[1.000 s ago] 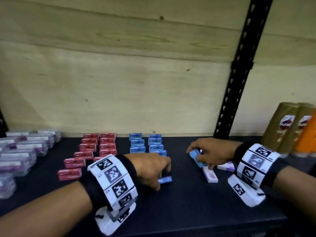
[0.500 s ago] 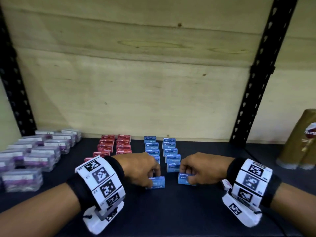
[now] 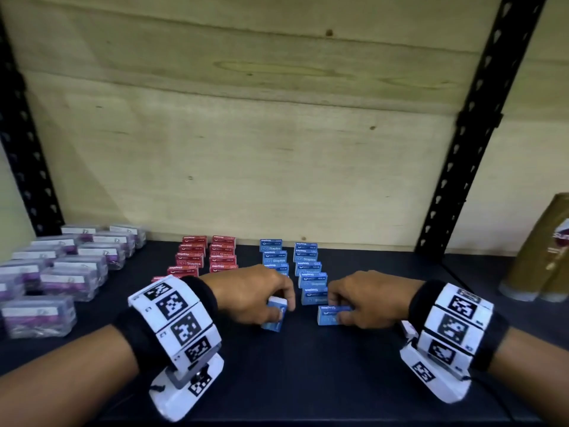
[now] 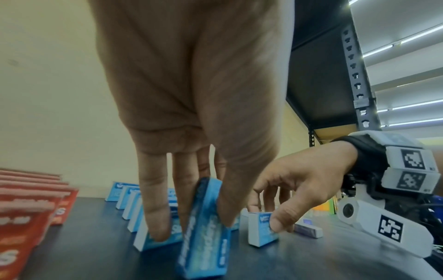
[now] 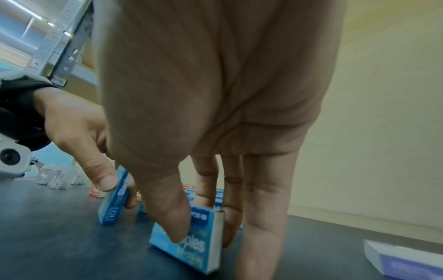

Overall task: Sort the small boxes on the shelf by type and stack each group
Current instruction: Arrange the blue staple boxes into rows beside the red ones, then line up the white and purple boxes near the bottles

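I hold one blue staples box (image 3: 275, 315) in my left hand (image 3: 251, 292), pinched between thumb and fingers; it stands on edge on the shelf (image 3: 308, 374), tilted, at the near end of the left blue row (image 3: 275, 257). In the left wrist view this left-hand box (image 4: 206, 233) leans with its lower edge on the dark surface, and the little finger touches the next blue box behind it.

My right hand (image 3: 369, 298) grips a second blue staples box (image 3: 331, 315), thumb on the front face and fingers behind; the box stands on its long edge on the shelf, just in front of the right blue row (image 3: 309, 272). The right wrist view shows the same right-hand box (image 5: 194, 246) upright, with thumb and fingers closed round it.

Both blue rows run back toward the plywood back panel (image 3: 277, 149). To their left stand two rows of red staples boxes (image 3: 204, 255). Further left lie clear plastic boxes (image 3: 58, 272) with purple contents. A white-and-purple box (image 5: 405, 261) lies flat on the shelf just right of my right hand. A gold bottle (image 3: 545, 251) stands at the far right, beyond the black upright (image 3: 471, 134).
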`<control>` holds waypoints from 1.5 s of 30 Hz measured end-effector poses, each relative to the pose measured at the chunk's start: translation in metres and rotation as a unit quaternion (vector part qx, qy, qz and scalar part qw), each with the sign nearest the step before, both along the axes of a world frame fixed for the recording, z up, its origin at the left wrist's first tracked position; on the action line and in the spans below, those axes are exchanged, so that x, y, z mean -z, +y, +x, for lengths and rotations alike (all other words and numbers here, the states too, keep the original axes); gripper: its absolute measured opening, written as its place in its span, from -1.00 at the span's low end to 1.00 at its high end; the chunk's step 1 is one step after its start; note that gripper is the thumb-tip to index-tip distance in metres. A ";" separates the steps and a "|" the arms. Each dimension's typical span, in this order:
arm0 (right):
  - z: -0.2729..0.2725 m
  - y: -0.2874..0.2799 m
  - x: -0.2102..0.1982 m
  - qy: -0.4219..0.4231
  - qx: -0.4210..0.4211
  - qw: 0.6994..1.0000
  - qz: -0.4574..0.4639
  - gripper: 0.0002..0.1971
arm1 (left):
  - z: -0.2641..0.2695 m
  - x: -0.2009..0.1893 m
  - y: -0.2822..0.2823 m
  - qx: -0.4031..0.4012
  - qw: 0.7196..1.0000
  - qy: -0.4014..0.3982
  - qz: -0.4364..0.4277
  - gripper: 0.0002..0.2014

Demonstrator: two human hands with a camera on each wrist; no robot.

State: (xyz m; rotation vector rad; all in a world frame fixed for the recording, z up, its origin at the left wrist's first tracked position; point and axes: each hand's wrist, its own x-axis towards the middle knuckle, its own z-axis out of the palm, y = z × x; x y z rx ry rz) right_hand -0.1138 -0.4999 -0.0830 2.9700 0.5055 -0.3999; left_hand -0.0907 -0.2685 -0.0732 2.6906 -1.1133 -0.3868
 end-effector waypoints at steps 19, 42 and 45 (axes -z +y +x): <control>0.008 0.010 -0.005 0.003 -0.021 1.000 0.015 -0.83 | 0.008 0.014 0.018 -0.040 0.999 -0.017 0.017 -0.70; 0.040 -0.147 -0.041 0.087 0.255 0.963 0.011 -0.75 | 0.033 -0.053 -0.118 0.046 0.988 -0.124 0.083 -0.68; 0.042 -0.147 -0.039 0.123 0.277 0.953 0.007 -0.59 | 0.049 -0.049 -0.150 0.063 0.989 -0.102 0.091 -0.69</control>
